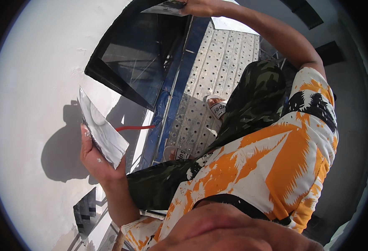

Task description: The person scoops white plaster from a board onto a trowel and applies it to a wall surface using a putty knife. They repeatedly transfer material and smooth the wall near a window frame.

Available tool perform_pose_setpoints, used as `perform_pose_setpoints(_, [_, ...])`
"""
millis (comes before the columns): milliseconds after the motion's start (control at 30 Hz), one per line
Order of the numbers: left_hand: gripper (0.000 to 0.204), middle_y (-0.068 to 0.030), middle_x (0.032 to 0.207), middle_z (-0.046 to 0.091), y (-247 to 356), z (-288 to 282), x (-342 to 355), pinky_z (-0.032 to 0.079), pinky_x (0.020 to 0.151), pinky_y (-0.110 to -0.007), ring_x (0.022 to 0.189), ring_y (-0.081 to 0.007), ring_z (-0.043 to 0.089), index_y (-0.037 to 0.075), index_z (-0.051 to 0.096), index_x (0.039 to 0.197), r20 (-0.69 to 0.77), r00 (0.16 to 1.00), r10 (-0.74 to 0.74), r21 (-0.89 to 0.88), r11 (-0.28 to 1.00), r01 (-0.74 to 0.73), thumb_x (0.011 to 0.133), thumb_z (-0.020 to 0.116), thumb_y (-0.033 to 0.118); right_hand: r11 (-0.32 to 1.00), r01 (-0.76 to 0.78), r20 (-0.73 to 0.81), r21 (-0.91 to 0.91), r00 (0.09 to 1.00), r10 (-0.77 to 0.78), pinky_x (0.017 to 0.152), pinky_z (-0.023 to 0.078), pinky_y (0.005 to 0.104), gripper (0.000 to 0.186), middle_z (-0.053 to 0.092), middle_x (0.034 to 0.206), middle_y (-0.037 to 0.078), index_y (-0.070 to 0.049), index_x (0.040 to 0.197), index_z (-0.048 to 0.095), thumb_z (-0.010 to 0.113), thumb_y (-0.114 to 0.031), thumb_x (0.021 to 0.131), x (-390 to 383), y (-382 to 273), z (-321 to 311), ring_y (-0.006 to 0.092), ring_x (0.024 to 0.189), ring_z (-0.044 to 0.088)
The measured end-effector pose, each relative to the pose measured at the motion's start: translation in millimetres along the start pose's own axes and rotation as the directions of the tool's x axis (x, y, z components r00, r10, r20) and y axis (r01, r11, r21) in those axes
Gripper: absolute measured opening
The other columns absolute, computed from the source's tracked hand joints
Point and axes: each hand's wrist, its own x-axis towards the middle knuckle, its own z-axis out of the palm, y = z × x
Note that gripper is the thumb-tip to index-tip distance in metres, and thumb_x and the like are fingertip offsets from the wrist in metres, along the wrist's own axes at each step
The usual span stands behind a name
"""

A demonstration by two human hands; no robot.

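My left hand [92, 154] is closed round a flat, putty-smeared plate [100, 127], held up beside the white wall [33, 100] at the left. My right arm reaches to the top of the view, where my right hand [194, 7] grips a wide metal blade [163, 8] at the upper end of a dark opening [129, 62] in the wall. A white panel or sheet [230, 25] lies just beyond that hand; what it is I cannot make out.
I am on a perforated metal platform [198, 58] in sandals, knees bent. Blue rails [164, 119] run along its wall side, with a red hose or cord [136, 127] there. A smaller dark opening [83, 213] is at lower left. Dark rectangles [330, 52] show on the far right surface.
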Motion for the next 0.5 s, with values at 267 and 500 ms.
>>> perform_pose_setpoints(267, [0.038,-0.0096,0.111,0.062,-26,-1,23,0.054,0.084,-0.036,0.098,-0.0215,0.063,0.002,0.052,0.130,-0.174,0.956,-0.236,0.151,0.953,0.263,0.104,0.045,0.027,0.872,-0.489,-0.671,-0.010,0.650,0.357,0.086,0.052,0.0471,0.038,0.069,0.111,0.022,-0.006,0.122,0.065,0.052,-0.010,0.087,-112,204,-26,0.0392,0.103,0.066])
perform_pose_setpoints(500, [0.045,-0.0159,0.141,0.049,-5,15,17,0.038,0.111,-0.049,0.128,-0.0317,0.050,0.002,0.040,0.144,-0.179,0.980,-0.083,0.172,0.978,0.114,0.105,0.039,0.026,0.510,-0.858,-0.496,0.063,0.417,0.762,0.087,0.052,0.0495,0.044,0.069,0.111,0.020,-0.017,0.129,0.063,0.049,-0.019,0.086,-166,350,38,0.0380,0.102,0.067])
